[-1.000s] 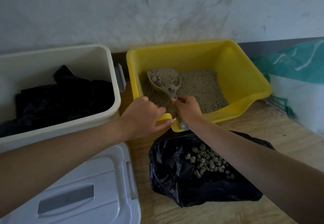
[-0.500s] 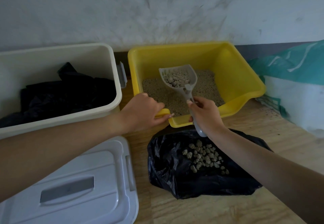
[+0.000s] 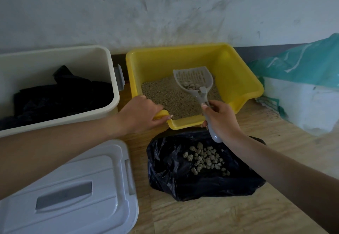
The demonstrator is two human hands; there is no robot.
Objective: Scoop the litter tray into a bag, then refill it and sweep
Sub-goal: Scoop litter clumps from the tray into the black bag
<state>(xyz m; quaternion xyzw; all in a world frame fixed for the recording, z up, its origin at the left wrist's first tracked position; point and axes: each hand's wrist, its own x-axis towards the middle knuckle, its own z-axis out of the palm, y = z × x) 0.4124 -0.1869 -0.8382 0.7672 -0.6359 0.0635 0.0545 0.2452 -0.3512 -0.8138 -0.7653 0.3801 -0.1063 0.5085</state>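
Note:
A yellow litter tray [image 3: 238,79] stands on the wooden floor against the wall, with grey-brown litter [image 3: 165,96] in its bottom. My left hand [image 3: 141,113] grips the tray's near left corner. My right hand [image 3: 220,120] holds the handle of a grey slotted scoop [image 3: 194,79], raised above the litter with a few clumps lying in its bowl. In front of the tray an open black bag [image 3: 174,169] lies on the floor, and a pile of clumps [image 3: 205,158] rests on it.
A cream bin [image 3: 55,120] with dark plastic inside stands left of the tray. Its white lid [image 3: 73,193] lies at the lower left. A white and teal sack [image 3: 302,90] leans at the right. Bare wooden floor [image 3: 220,215] shows below the bag.
My right hand lifted the scoop out of the litter and tipped it up; loose litter sifted out and clumps stayed in the bowl. My left hand kept its hold on the tray.

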